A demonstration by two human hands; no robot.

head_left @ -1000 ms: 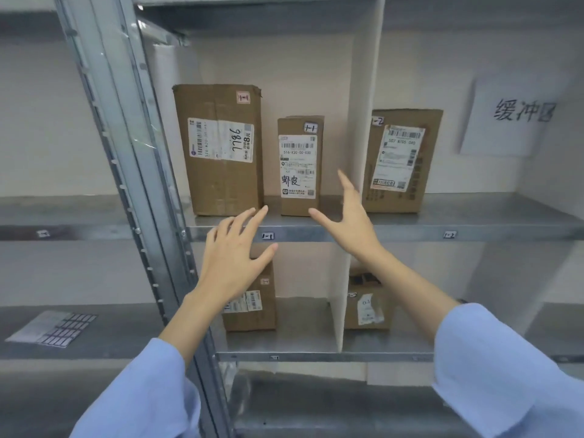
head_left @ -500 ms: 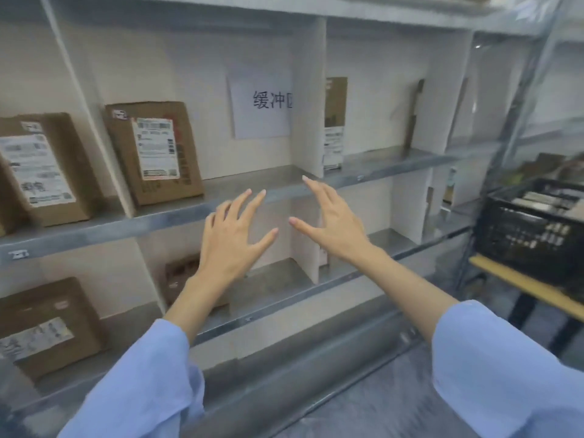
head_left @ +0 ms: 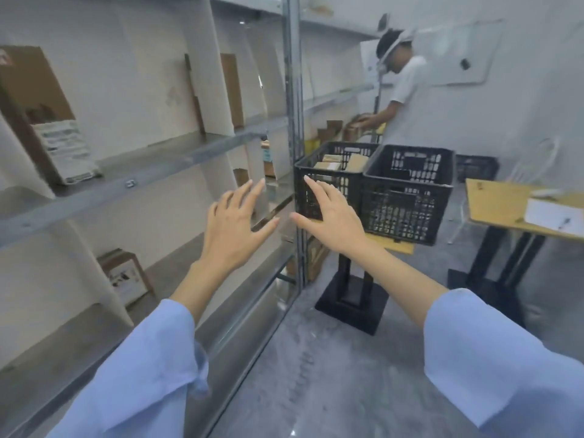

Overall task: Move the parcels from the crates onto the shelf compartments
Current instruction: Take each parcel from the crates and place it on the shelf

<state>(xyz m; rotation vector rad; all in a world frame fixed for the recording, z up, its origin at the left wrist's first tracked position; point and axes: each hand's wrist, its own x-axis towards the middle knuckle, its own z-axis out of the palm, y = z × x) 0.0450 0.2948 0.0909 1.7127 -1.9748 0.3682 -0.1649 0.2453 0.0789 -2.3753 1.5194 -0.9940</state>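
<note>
Big metal shelf [head_left: 158, 159] running down our left side, and some compartments are filled: a tall labelled carton [head_left: 41, 115] stands on the upper board and a smaller box [head_left: 124, 273] on the one below. Ahead, on a small table [head_left: 392, 245], sit two black crates side by side. In the crate nearer the shelf [head_left: 341, 172], brown parcels [head_left: 331, 159] show above the rim, and the second crate [head_left: 407, 203] is pressed against it. Both our hands are out in front and carrying nothing. The left hand [head_left: 234, 226] has its fingers spread wide before the shelf edge, and the right hand [head_left: 331, 216] is spread in line with the crate wall, touching or not we cannot tell. We judge this to be the reach for the next parcel. It calls for going in over the rim, closing both hands around one parcel and lifting it clear. Hard to read are how many parcels lie inside, whether the second crate holds any behind its dark mesh, and every label, all blurred. The frame edge cuts off the tall carton, and a person at the back [head_left: 404, 90] bends over something we cannot identify.
</note>
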